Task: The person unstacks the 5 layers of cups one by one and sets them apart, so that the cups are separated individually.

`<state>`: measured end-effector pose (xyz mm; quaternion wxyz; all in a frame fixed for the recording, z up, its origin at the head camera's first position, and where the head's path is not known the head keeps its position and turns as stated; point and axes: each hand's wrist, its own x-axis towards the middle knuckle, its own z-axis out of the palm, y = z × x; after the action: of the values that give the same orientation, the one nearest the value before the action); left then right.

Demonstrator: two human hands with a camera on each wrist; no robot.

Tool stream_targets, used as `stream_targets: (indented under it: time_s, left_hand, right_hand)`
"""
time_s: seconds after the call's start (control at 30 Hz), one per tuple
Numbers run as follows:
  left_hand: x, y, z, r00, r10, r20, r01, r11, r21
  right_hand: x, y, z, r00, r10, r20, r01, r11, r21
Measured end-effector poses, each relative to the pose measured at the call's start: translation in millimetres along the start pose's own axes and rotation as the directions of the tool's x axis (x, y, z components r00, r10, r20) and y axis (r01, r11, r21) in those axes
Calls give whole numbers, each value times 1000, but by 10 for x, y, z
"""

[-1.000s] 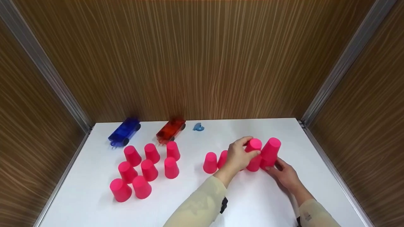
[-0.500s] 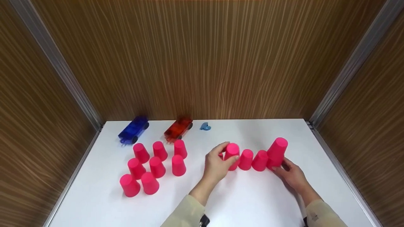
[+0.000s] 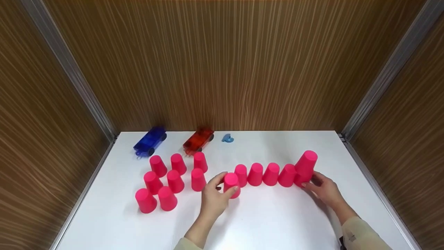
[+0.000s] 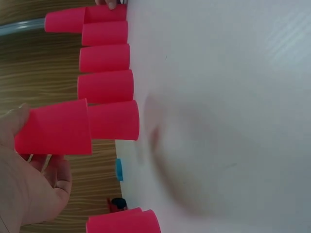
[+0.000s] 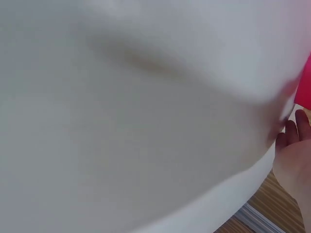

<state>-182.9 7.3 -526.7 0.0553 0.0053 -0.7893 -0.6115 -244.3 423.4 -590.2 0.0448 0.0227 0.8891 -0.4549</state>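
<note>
My left hand (image 3: pixel 213 198) grips an upside-down pink cup (image 3: pixel 231 187) between thumb and fingers. In the left wrist view this cup (image 4: pixel 56 130) is off the table, beside the upper part of the row's left end cup (image 4: pixel 115 120). Several upside-down pink cups (image 3: pixel 271 174) stand side by side in that row. At its right end an upper cup (image 3: pixel 306 162) sits on a lower cup (image 3: pixel 301 181). My right hand (image 3: pixel 327 191) holds this lower cup, thumb in front and fingers behind. The right wrist view shows only a bit of a pink cup (image 5: pixel 305 87) near the fingers.
Several more upside-down pink cups (image 3: pixel 175 181) stand in a loose group on the left of the white table (image 3: pixel 270 218). Behind them are a blue toy car (image 3: pixel 150 141), a red toy car (image 3: pixel 198 140) and a small blue piece (image 3: pixel 228 138). Wood-patterned walls (image 3: pixel 222 69) enclose the table.
My left hand has moved left along the row with the pink cup, from beside the right end to the left end. The right hand stays at the right end cup.
</note>
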Motion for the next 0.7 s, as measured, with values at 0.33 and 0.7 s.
stream_targets:
  time_s: [0.33,0.7]
  left_hand:
    - [-150,-120,-183,999,-13,-45,15,999,35]
    - [-323,-329,-367,990,-70,-125,79,995,66]
  right_hand:
    - [15,-17,-11,999,31,44,-32,999,10]
    - [-3,8,-41,995,76,68,-78,997,22]
